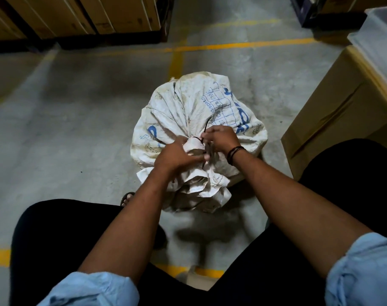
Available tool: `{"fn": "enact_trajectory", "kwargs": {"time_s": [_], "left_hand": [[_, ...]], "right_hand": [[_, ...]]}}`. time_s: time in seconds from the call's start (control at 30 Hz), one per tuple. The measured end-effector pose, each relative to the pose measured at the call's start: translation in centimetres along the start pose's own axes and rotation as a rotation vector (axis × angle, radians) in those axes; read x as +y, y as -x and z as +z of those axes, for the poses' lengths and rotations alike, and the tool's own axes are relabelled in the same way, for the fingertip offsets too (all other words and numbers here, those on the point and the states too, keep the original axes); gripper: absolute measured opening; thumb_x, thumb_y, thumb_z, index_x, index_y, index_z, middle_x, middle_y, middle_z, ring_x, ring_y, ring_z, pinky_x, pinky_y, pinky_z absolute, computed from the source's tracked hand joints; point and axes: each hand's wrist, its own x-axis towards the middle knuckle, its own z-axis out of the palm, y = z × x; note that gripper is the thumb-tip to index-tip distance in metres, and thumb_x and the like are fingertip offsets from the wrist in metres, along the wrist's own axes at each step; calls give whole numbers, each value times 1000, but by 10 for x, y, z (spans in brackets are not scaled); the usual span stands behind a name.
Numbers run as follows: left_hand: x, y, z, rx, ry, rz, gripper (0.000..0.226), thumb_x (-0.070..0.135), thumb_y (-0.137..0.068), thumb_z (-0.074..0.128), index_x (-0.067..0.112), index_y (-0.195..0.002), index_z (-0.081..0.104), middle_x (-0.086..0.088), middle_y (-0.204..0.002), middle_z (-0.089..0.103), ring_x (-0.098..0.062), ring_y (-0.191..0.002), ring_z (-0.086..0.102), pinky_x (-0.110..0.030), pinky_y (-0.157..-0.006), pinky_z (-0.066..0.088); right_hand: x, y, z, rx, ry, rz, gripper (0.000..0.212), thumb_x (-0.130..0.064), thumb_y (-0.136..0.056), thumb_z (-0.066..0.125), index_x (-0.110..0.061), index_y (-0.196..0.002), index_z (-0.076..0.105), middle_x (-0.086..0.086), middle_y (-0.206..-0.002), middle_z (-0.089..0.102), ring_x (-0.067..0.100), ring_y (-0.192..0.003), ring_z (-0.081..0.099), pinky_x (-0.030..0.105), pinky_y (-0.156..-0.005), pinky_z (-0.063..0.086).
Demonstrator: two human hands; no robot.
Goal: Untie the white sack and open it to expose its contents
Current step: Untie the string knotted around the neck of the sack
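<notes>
Rolled sleeves (pixel 95 290); left hand (pixel 177 156), right hand (pixel 221 139) grip tied neck of white sack (pixel 188 107)

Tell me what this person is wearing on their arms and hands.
Both hands are bare, no gloves. The left hand wears nothing at the wrist; the right hand has thin dark wristbands. The left sleeve and right sleeve are light blue cloth, rolled up near the elbows.

Grey concrete floor (pixel 77 118) marked with yellow lines (pixel 232 46).
The white sack (pixel 188 102) stands near the middle; a cardboard box (pixel 342 111) sits at the right edge, and a dark pallet (pixel 113 41) bearing cartons (pixel 88 14) at the far edge.
</notes>
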Motion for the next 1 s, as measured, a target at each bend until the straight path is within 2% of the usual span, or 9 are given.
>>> {"fn": "enact_trajectory", "kwargs": {"time_s": [0.13, 0.3, 0.4, 0.5, 0.63, 0.7, 0.77, 0.9, 1.0], "left_hand": [[-10, 1, -3, -39, -130, 98, 94, 62, -56, 64, 30, -143, 50, -8, -133, 66, -33, -123, 59, -44, -101, 49], [10, -34, -69, 31, -609, 249, 70, 52, -76, 78, 50, -141, 51, -1, -148, 45, -39, -143, 27, -49, -120, 16], [26, -52, -82, 315, -766, 419, 56, 53, -70, 75, 47, -124, 63, -6, -144, 41, -39, -143, 21, -57, -120, 7], [20, -63, -65, 662, -677, 488, 42, 38, -73, 64, 30, -114, 58, -11, -131, 54, -34, -120, 42, -46, -98, 34], [16, -75, -43, 651, -467, 492, 27, 22, -83, 56, 23, -110, 59, -8, -96, 59, -32, -88, 55, -41, -68, 45], [20, -82, -38, 638, -347, 476, 32, 24, -82, 48, 23, -108, 67, -6, -95, 62, -32, -85, 58, -39, -69, 47], [26, -88, -42, 604, -222, 462, 36, 26, -75, 57, 24, -106, 74, -3, -92, 69, -31, -84, 63, -35, -72, 49], [43, -88, -53, 443, -210, 422, 56, 43, -65, 58, 23, -113, 77, -2, -95, 76, -30, -91, 69, -35, -79, 53], [43, -89, -51, 388, -328, 446, 60, 36, -70, 61, 23, -128, 68, -3, -110, 72, -30, -102, 66, -37, -86, 51]], "right_hand": [[-5, -4, 1, 17, 125, -114, 19, -14, -75, 74, -20, -60, 64, -5, -58, 64, 15, -64, 61, 25, -62, 46], [-15, -1, 9, 230, 741, -685, 6, -27, -77, 67, -22, -81, 68, 6, -106, 53, 26, -99, 46, 31, -84, 36], [-31, -18, 6, 228, 764, -866, 8, -23, -77, 65, -20, -84, 67, 5, -107, 58, 29, -99, 51, 34, -84, 39], [-32, -43, 2, 182, 586, -662, 6, -20, -81, 66, -15, -82, 70, 8, -90, 66, 29, -90, 61, 30, -80, 40], [-23, -59, 1, 193, 382, -361, 11, -21, -83, 70, -12, -85, 76, 6, -85, 72, 21, -83, 67, 22, -72, 46], [-25, -65, 3, 206, 317, -239, 11, -21, -83, 70, -11, -84, 76, 2, -81, 71, 15, -77, 63, 8, -58, 39], [-25, -74, 3, 216, 257, -143, 8, -20, -83, 72, -13, -80, 74, 3, -79, 70, 15, -76, 61, 6, -55, 38], [-24, -80, -6, 97, 342, -109, 23, -18, -91, 64, -4, -106, 74, 17, -110, 72, 28, -100, 66, 26, -80, 47], [-20, -84, -10, 100, 350, -143, 23, -13, -94, 60, -5, -110, 74, 18, -117, 70, 31, -114, 62, 34, -97, 45]]}}
